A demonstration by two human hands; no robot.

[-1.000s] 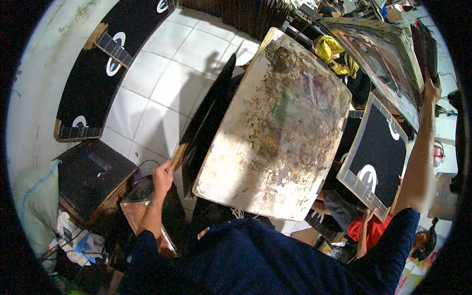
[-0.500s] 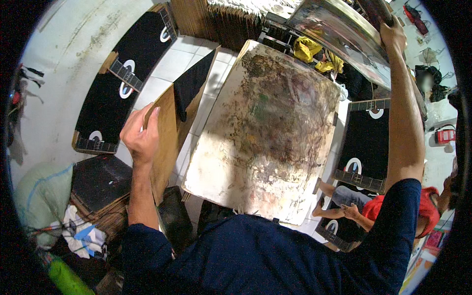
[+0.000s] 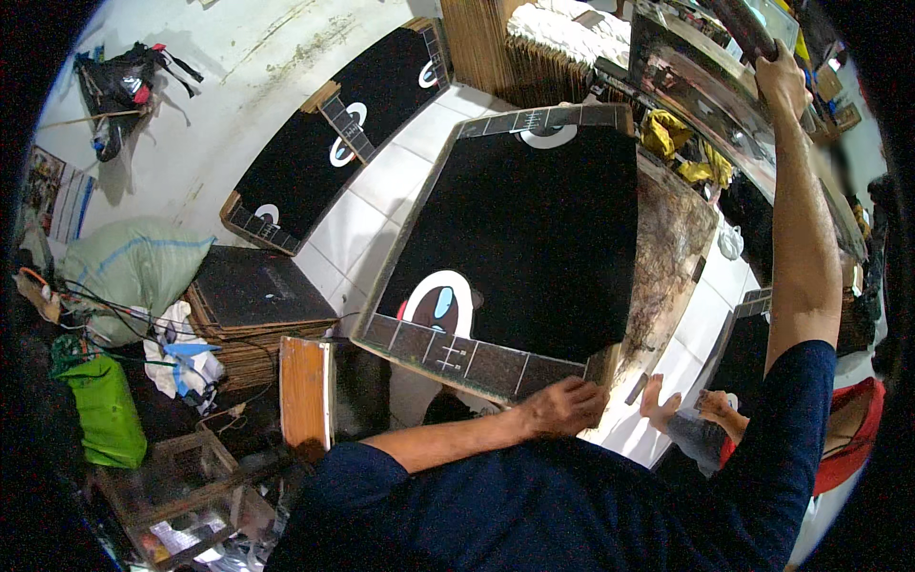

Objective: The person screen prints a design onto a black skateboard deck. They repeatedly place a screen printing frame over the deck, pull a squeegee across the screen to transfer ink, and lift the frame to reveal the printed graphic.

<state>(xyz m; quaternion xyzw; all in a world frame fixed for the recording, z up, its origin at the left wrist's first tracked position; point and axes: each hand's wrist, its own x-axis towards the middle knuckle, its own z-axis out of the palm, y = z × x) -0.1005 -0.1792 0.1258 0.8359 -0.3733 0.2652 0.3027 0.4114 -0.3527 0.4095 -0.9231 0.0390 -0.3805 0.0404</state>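
Observation:
A board with a black printed face (image 3: 515, 224), a white-ringed eye design and dark strip bands at two ends lies over the paint-stained work table (image 3: 667, 229). My left hand (image 3: 567, 405) is closed at the board's near right corner, its fingers curled down on the edge. High on the right, my right hand (image 3: 783, 86) grips the dark edge bar of a raised, stained screen-printing frame (image 3: 696, 81). That frame tilts up beyond the table's far right side, and part of it is cut off by the picture's rim.
More black printed boards (image 3: 334, 124) lie on the tiled floor at left. A stack of dark boards (image 3: 267, 296) and a pale sack (image 3: 133, 267) stand nearer. Yellow cloth (image 3: 667, 133) hangs by the frame. At right, a person in red (image 3: 848, 434) sits close to the table.
My left hand has swung the upright board rightward and laid it black face up over the stained table. That hand is now at the near corner. My right hand still holds the raised frame.

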